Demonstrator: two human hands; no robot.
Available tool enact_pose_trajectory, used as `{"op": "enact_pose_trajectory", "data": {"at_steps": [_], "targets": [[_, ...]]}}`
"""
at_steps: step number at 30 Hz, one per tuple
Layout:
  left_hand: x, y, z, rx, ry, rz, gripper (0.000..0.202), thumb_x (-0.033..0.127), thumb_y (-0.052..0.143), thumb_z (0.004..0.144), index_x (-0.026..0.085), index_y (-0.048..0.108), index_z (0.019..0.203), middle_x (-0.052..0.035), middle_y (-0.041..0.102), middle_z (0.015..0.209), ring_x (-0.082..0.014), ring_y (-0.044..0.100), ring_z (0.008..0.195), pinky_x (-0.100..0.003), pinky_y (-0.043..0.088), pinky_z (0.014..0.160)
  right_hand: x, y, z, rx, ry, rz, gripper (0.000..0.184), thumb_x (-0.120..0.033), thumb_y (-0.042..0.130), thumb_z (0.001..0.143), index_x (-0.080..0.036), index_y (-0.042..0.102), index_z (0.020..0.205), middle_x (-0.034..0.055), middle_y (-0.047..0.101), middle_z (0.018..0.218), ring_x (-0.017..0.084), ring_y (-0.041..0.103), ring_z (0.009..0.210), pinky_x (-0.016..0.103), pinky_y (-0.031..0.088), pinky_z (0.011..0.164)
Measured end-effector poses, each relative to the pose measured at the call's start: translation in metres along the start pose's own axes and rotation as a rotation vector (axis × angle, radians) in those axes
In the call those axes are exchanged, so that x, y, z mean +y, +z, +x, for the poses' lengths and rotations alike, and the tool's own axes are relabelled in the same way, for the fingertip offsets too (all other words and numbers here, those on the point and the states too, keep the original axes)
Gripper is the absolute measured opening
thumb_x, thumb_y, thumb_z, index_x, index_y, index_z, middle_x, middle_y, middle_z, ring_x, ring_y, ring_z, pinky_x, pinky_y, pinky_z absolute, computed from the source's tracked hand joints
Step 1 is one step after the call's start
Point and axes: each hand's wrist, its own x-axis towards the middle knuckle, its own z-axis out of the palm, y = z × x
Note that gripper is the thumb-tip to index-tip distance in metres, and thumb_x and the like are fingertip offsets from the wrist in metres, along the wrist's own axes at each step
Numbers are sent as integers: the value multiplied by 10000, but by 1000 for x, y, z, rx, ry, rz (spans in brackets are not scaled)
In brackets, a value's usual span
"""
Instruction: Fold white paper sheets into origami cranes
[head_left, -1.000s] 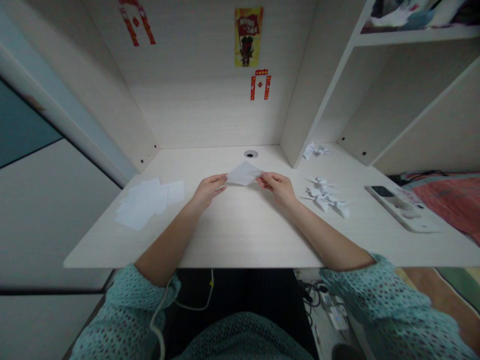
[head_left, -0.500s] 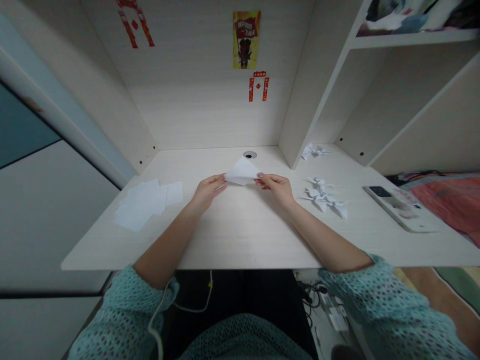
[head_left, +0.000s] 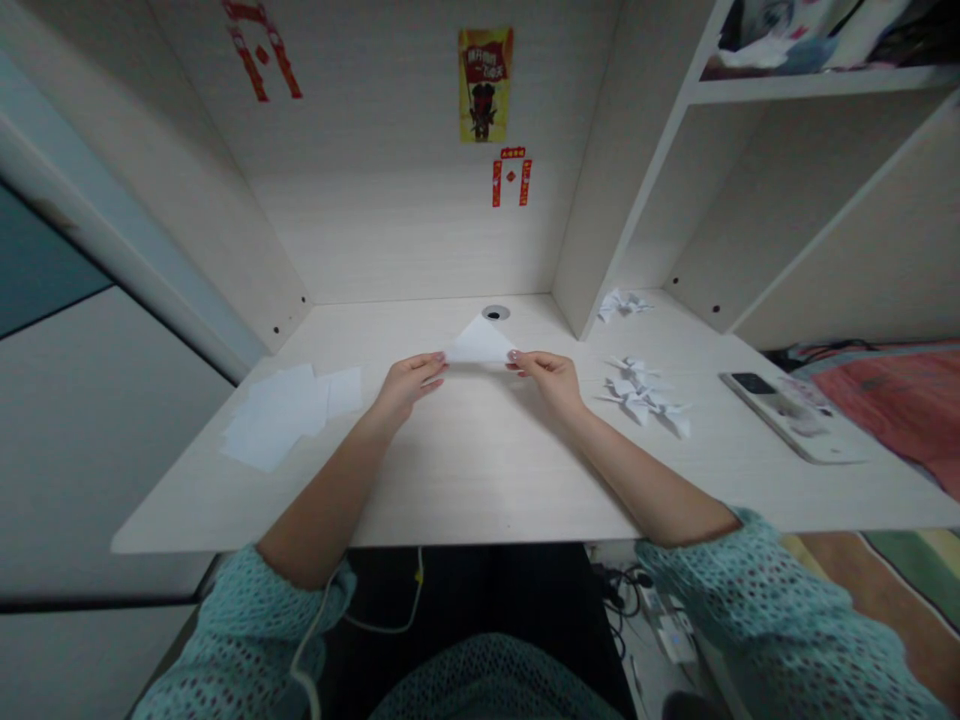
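Toward the back edge of the counter (head_left: pixel 450 480), midway along its clear stretch, one folded white paper (head_left: pixel 480 345) is stretched between your two hands. It shows as a triangle: the peak points at the back edge, next to the single round cable hole (head_left: pixel 495 313), and the long straight side faces you. That long axis runs left to right, roughly parallel to the front edge. Your left hand (head_left: pixel 409 384) pinches the left corner between thumb and fingers; your right hand (head_left: pixel 553 377) grips the right corner likewise.

Near the counter's left edge you have one spread of loose white sheets (head_left: pixel 274 415), overlapping too much to count, with a single smaller-looking piece jutting out on the side nearer your left hand. Beyond your right hand lie two groups of folded paper shapes: a front cluster (head_left: pixel 637 390) and a back cluster (head_left: pixel 624 303) close to the rear edge, both too tangled to number surely. Farther right is one pale phone (head_left: pixel 787 415), its long axis slanting from the back toward your front right corner.
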Motion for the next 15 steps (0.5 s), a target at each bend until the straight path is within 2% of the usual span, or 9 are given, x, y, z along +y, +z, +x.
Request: {"op": "enact_pose_trajectory", "data": {"at_steps": [3, 6, 11, 15], "targets": [[-1, 3, -2, -79, -51, -15, 351, 366, 741, 624, 168, 666, 903, -115, 627, 1125, -215, 585, 1033, -352, 429, 908, -1, 2, -2, 51, -31, -1, 306, -486, 673, 656, -183, 710, 665, 44, 692, 677, 163, 603, 648, 278, 440, 620], [-3, 7, -4, -119, -51, -27, 320, 368, 735, 642, 165, 651, 875, -112, 641, 1093, -204, 601, 1007, -354, 418, 930, -4, 2, -4, 55, -39, -24, 288, -480, 673, 656, -194, 707, 659, 34, 689, 671, 165, 603, 648, 281, 438, 623], [-5, 13, -2, -67, -8, -121, 269, 325, 756, 624, 151, 603, 761, -71, 673, 911, -165, 632, 908, -344, 429, 923, -10, 5, -8, -3, -33, -5, 245, -442, 696, 645, -215, 725, 734, 34, 715, 750, 182, 627, 695, 294, 454, 659], [-8, 17, -1, -3, 54, -203, 243, 292, 752, 628, 150, 582, 728, -32, 663, 842, -129, 630, 854, -320, 431, 932, -8, 7, -9, -20, -7, 51, 247, -417, 722, 617, -222, 727, 768, 37, 721, 794, 183, 637, 725, 294, 466, 674]]}}
